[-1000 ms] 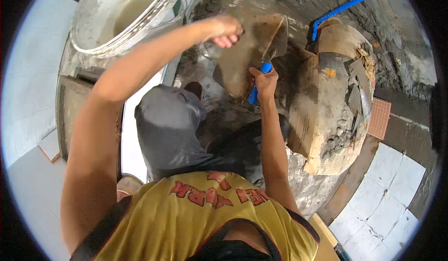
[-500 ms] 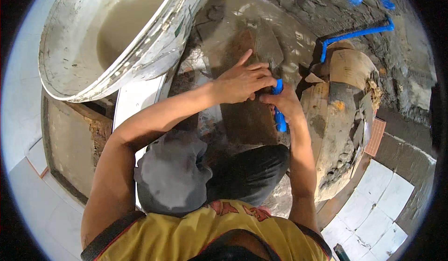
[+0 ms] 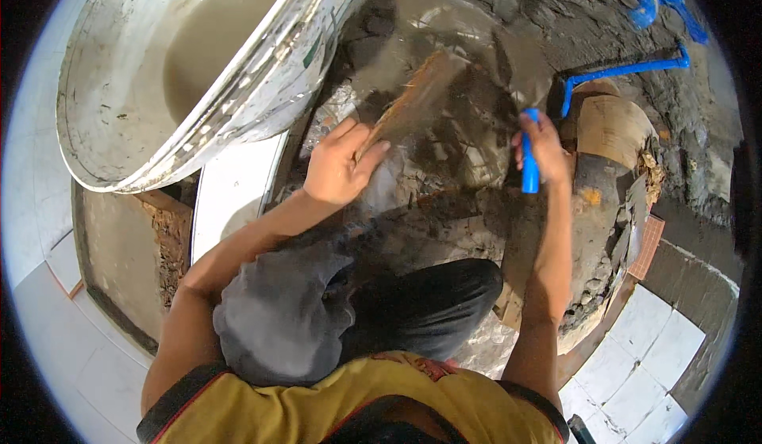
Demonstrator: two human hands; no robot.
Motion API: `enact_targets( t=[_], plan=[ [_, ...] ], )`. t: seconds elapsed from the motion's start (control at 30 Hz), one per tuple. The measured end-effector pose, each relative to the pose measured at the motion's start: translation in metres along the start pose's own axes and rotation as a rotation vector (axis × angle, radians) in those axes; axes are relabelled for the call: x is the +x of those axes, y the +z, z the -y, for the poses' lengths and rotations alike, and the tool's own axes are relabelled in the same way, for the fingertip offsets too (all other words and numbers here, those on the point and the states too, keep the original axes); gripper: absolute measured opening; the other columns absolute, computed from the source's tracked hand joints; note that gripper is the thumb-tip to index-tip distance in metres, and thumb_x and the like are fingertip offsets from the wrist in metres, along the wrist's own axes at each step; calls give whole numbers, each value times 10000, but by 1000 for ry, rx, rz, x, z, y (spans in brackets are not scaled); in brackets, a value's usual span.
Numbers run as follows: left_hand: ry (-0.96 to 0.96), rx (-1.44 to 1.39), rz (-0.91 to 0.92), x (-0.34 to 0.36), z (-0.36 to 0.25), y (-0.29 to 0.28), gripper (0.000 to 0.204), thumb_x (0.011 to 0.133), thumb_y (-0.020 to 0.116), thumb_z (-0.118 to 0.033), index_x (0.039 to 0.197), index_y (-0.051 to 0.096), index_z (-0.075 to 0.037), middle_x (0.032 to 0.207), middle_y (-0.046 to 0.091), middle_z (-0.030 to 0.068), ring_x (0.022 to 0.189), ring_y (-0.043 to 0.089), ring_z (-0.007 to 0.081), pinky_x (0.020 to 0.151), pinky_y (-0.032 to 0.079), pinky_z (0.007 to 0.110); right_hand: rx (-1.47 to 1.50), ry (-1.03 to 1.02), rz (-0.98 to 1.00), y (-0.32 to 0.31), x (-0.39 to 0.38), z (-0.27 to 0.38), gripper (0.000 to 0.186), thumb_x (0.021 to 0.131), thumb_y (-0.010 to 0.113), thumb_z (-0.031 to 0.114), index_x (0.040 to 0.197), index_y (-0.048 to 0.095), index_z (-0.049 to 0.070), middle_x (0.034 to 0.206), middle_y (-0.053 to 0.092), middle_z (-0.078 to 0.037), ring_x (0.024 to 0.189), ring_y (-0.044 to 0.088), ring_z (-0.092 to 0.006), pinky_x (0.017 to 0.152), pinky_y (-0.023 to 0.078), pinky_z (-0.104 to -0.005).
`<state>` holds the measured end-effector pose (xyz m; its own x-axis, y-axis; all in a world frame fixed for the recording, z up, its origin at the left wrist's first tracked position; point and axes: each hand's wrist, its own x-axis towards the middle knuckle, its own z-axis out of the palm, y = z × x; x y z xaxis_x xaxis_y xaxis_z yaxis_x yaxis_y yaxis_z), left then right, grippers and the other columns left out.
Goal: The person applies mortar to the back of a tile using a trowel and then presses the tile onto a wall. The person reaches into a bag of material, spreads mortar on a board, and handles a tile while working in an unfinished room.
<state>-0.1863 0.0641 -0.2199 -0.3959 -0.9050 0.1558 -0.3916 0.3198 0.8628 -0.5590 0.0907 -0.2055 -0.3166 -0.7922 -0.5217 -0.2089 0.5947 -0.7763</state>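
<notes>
My left hand (image 3: pixel 340 162) is closed on the near end of a thin, flat brown board (image 3: pixel 401 103), now tilted so its orange-brown edge shows; motion blurs its face. Held upright in my right hand (image 3: pixel 546 149) is the blue handle of a trowel (image 3: pixel 530 176). Its dark blade seems to reach forward over the wet ground, but is too blurred to make out well. The two hands are well apart, with mud and rubble (image 3: pixel 452 166) between and beneath them.
At upper left stands a big white tub (image 3: pixel 103 119) of murky water. A white plank (image 3: pixel 238 174) lies below it. On the right are a torn, mortar-smeared paper sack (image 3: pixel 611 126), a blue pipe (image 3: pixel 627 69) by rough mortar, and white tiles (image 3: pixel 635 349).
My hands have separated. The left has drawn back to the left and tipped the board on edge; the right has moved right with the trowel, its handle turned more upright.
</notes>
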Motion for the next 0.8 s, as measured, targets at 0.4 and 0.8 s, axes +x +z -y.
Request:
enact_targets(
  t=[0.4, 0.8],
  plan=[
    [173, 68, 85, 22, -68, -14, 367, 875, 634, -98, 1239, 597, -74, 884, 504, 136, 680, 576, 304, 570, 484, 390, -228, -387, 497, 275, -17, -140, 519, 965, 537, 272, 1385, 383, 7, 1215, 579, -247, 1201, 529, -360, 1001, 415, -443],
    [145, 127, 151, 28, -76, -34, 527, 818, 637, 32, 1326, 558, -83, 954, 453, 147, 793, 563, 310, 687, 494, 370, 175, -468, 449, 319, 41, -83, 503, 984, 505, 324, 1372, 408, 18, 1286, 532, -217, 1208, 518, -320, 1018, 404, -413]
  ],
)
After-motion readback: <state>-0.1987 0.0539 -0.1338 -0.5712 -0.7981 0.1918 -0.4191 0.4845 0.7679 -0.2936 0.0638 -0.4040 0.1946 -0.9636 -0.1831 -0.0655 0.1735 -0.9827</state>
